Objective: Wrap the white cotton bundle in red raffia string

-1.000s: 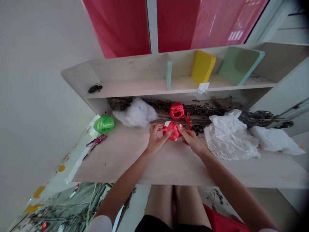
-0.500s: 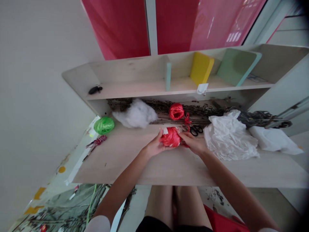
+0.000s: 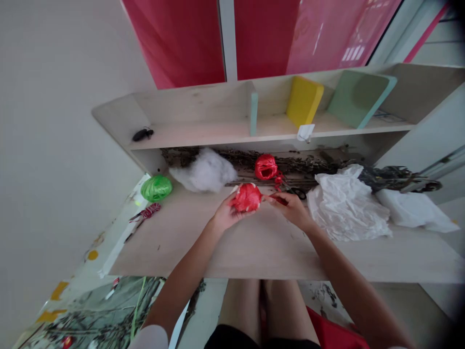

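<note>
1. The work in hand looks like winding: the left hand (image 3: 225,212) cups a red-wrapped bundle (image 3: 247,198) from its left side and below, fingers curled around it, just above the tabletop (image 3: 254,252).
2. The right hand (image 3: 289,207) is nearly closed, thumb and fingertips pinching what looks like a red strand (image 3: 279,199) beside the bundle.
3. The next move seems to call for a steady left grip and light, even tension from the right.
4. The bundle is roundish, with glossy, creased red film and pale patches at its edge.
5. Behind it sit a shiny, hollow-ended red spool (image 3: 266,166) and wispy white fluff (image 3: 207,170).
6. To the right are black-handled scissors (image 3: 300,193), partly hidden, and a crumpled, papery white sheet (image 3: 347,206).
</note>
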A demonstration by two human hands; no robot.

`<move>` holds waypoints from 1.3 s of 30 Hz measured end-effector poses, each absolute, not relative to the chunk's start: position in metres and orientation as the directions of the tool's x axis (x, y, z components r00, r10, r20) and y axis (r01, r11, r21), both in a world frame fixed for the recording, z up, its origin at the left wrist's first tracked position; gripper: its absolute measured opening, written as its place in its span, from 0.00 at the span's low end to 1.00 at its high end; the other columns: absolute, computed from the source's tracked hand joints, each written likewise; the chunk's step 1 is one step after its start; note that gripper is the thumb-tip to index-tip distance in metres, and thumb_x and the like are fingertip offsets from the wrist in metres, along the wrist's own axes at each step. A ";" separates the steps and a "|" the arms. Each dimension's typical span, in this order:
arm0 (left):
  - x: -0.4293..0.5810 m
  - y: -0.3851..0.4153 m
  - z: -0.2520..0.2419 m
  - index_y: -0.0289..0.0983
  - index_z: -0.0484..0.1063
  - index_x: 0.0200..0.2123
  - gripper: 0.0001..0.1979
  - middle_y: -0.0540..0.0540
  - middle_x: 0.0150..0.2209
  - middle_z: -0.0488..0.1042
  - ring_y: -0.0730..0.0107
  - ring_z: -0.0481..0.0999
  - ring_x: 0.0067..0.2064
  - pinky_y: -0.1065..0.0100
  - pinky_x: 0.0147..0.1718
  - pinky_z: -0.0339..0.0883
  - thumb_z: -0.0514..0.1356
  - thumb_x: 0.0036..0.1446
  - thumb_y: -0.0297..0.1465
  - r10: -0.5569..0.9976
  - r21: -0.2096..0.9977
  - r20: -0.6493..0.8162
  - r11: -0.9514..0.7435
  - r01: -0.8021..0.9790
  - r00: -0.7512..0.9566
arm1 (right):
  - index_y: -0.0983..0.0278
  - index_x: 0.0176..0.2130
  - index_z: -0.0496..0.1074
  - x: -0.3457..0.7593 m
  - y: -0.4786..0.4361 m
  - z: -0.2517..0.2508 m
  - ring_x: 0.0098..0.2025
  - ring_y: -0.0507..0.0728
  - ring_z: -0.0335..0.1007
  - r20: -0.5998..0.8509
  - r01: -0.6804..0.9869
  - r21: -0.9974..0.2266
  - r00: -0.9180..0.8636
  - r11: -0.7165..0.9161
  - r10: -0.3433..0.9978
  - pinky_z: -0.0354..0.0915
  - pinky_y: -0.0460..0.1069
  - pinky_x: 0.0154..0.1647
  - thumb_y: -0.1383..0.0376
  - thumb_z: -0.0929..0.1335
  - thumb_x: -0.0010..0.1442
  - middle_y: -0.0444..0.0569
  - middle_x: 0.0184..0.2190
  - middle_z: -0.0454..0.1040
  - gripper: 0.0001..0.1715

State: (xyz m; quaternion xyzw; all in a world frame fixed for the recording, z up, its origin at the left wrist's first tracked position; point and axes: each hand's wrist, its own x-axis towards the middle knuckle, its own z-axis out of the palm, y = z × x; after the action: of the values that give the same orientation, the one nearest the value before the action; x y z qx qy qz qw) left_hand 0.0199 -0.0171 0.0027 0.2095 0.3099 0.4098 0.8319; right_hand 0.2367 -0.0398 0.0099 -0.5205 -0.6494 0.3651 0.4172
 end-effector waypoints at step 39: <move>-0.017 -0.001 0.016 0.38 0.64 0.58 0.24 0.41 0.42 0.79 0.60 0.81 0.38 0.65 0.33 0.77 0.51 0.63 0.42 0.827 0.558 -0.292 0.555 -0.617 0.480 | 0.63 0.36 0.75 0.266 -0.038 0.012 0.16 0.43 0.40 -0.041 -0.284 -0.944 -0.402 -0.168 0.915 0.45 0.42 0.14 0.49 0.73 0.52 0.39 0.21 0.65 0.20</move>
State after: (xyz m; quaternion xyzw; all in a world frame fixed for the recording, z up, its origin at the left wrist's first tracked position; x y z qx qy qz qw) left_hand -0.0175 -0.0007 0.0157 0.1927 0.2730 0.4305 0.8385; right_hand 0.2660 -0.0377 0.0125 -0.3310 -0.4762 0.6887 0.4352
